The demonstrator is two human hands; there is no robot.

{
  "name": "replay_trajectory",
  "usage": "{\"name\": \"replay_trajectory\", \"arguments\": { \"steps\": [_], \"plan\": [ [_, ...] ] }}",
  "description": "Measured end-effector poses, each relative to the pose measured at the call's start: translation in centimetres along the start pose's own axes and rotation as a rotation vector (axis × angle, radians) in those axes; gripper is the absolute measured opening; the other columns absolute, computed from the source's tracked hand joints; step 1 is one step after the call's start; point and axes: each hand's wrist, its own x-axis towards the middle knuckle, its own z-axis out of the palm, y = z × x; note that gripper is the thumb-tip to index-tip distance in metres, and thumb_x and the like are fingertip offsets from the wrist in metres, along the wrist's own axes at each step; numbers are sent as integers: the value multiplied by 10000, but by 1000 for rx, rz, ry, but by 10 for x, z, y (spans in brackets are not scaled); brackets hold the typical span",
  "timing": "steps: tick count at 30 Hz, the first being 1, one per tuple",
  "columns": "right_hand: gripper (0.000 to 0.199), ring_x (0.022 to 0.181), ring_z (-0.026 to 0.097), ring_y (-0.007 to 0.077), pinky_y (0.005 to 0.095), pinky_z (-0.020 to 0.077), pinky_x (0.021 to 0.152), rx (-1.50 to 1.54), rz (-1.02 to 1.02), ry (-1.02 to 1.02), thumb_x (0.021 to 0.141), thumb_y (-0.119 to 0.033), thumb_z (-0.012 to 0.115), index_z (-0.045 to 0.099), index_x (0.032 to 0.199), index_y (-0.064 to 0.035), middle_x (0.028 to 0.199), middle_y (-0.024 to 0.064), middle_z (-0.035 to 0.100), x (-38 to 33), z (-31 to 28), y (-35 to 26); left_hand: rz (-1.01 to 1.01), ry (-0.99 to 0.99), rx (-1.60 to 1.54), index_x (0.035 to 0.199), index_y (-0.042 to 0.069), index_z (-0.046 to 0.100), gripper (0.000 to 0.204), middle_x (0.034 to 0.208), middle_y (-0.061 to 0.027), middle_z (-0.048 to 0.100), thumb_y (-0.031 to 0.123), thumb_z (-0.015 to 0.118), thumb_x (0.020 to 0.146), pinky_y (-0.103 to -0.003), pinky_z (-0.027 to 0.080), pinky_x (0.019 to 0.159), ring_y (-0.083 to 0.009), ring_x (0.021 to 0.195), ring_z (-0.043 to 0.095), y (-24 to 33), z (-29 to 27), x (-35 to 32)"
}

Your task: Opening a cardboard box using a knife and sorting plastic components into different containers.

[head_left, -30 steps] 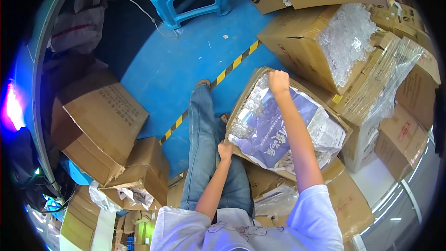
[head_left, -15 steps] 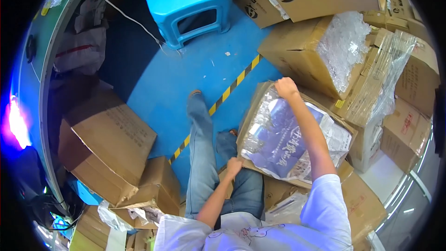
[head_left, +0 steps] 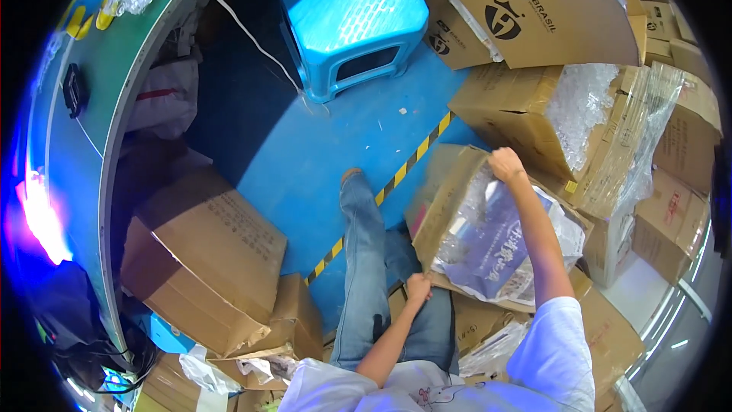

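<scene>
Reaching forward, both hands (head_left: pixel 418 288) (head_left: pixel 506 165) curl closed on the carton (head_left: pixel 450 202) rim, the right farther out.

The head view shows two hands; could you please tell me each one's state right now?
Left hand: closed, holding the open cardboard box at its near-left corner.
Right hand: closed, gripping the same box's far rim.

Blue stool (head_left: pixel 354 19) — striped floor tape (head_left: pixel 400 175)

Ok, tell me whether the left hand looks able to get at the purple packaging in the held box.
Probably yes: the box is open beside the left hand and the purple packaging looks mostly uncovered, but that hand would likely need to release the box's edge first.
</scene>
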Motion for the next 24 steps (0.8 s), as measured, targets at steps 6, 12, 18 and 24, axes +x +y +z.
{"name": "replay_trajectory", "arguments": {
  "steps": [6,12,18,24],
  "plan": [
    [120,685,591,213,327,463,602,21,-150,168,659,-127,512,615,603,-106,677,82,603,41,-45,-21,-49,152,-94,642,-29,542,326,461,-113,517,266,504,776,-290,396,300,-179,347,512,23,-61,0],
    [130,671,588,225,334,455,593,78,-173,232,668,-127,497,613,615,-103,680,80,600,39,-53,-33,-35,220,-344,704,-71,524,283,474,-138,518,207,519,759,-285,379,293,-190,346,506,15,-64,3],
    [109,673,583,215,332,461,580,113,14,316,684,-144,498,596,673,-96,680,72,590,33,-39,-28,37,308,-625,782,-75,522,303,587,-140,553,226,523,749,-280,454,344,-213,408,540,11,-37,12],
    [111,738,562,236,331,473,577,211,228,565,708,-147,494,555,771,-79,747,90,555,13,-34,-42,-56,303,-678,888,-67,514,393,740,-147,573,298,512,743,-317,503,429,-233,556,585,12,-27,-5]
  ]
}}
